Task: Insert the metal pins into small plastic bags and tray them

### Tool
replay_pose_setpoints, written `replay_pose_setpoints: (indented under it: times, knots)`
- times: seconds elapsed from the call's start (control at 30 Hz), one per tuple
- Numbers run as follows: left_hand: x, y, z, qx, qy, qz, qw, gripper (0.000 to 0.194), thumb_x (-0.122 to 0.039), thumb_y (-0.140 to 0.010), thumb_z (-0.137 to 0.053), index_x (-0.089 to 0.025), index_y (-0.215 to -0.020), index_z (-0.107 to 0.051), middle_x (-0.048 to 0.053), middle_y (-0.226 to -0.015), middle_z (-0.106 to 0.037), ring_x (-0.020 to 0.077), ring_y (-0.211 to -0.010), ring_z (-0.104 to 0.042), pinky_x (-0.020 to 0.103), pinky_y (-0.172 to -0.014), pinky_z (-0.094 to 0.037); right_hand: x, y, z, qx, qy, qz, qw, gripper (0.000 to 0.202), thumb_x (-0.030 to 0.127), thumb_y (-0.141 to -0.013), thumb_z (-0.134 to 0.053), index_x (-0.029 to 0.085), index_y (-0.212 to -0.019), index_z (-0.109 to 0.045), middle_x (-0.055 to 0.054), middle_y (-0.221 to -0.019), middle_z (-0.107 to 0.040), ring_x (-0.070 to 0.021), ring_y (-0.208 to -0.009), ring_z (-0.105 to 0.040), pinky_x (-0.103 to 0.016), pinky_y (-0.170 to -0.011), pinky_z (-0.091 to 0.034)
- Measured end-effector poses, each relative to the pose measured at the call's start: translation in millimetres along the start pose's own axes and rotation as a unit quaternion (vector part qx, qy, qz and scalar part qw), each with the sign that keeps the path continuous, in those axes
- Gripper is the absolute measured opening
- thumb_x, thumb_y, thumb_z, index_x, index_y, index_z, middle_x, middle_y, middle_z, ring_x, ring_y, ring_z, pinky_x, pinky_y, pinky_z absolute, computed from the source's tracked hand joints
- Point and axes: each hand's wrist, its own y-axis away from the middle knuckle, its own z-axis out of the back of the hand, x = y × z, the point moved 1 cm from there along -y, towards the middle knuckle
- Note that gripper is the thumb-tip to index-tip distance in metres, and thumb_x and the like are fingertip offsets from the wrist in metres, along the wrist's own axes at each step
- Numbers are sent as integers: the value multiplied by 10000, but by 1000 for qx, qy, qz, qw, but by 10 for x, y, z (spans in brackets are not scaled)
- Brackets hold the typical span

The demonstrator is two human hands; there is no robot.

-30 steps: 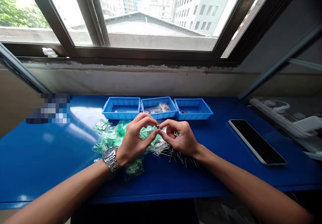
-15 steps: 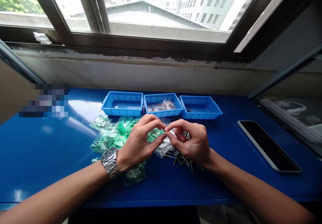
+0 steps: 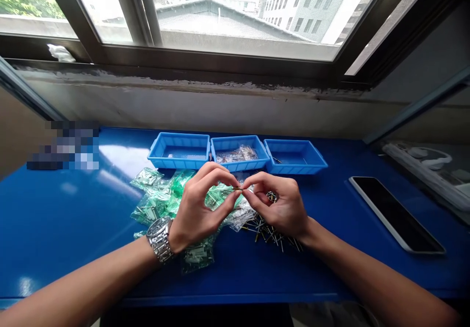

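On the head feed I had the left hand (image 3: 200, 207) and the right hand (image 3: 281, 199) nearly tip to tip, thumb and index fingers on each side pinched on a small, thin, brass-coloured metal part (image 3: 238, 188). It sat between the two sets of fingertips, right end mostly hidden. Couldn't tell if it was one piece or two.

Main risk: a drop. Only fingertips held it, so uneven squeeze or a sideways twist could pop it out. Below and right of the fingers lay a loose heap of thin silver and brass-coloured metal pins (image 3: 270, 236); anything falling there would be hard to pick back out. Left of the fingers, crinkled translucent green plastic bags (image 3: 176, 190) had folds that could swallow it.

Second: the right hand hung over the heap. A low sweep could scatter pins across the glossy blue table (image 3: 91, 263).

Third: the silver metal-link wristwatch (image 3: 160, 239), back from the left fingers, looked close to the bags. The strap could snag film and drag them.

Alignment: the fingers blocked my view, so a crooked push or bent part could go unnoticed.
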Motion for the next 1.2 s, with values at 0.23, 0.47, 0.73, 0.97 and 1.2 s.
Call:
replay_pose_setpoints:
  times: [0.23,0.47,0.73,0.97,1.2]
  knots:
    - [2,27,-12,13,0,-1,1000,83,-135,-912,-727,-158,-980,-686,40,-952,-664,168,-901,-622,302,-757,-541,-35,10,-95,57,-75,-22,995,106,147,-892,-743,148,-999,-739,95,-562,-421,-68,-467,-386,-218,-461,-336]
    - [4,-8,12,4,-10,7,1000,42,-165,-937,-710,-158,-970,-685,41,-932,-664,170,-882,-612,314,-736,-521,-17,-18,-14,10,-27,-11,1000,61,197,-905,-739,147,-940,-741,87,-552,-436,-66,-459,-397,-216,-462,-358]
    - [23,2,-19,41,-7,20,999,37,-184,-954,-696,-176,-989,-686,49,-962,-676,184,-901,-629,327,-768,-535,64,-27,32,-58,24,69,996,38,190,-912,-717,179,-948,-711,84,-562,-499,-59,-431,-423,-204,-427,-369]
    - [45,14,-56,77,-2,12,997,57,-179,-944,-702,-179,-999,-688,70,-1000,-674,211,-933,-629,356,-784,-543,100,-9,19,-39,51,94,993,51,175,-899,-709,193,-946,-705,93,-544,-462,-66,-425,-424,-218,-427,-370]
    - [23,-17,-5,28,-2,14,1000,43,-177,-946,-713,-165,-986,-705,48,-942,-689,175,-880,-643,319,-756,-548,75,-39,54,-41,44,33,998,33,201,-906,-703,182,-897,-678,85,-553,-458,-70,-443,-419,-222,-434,-371]
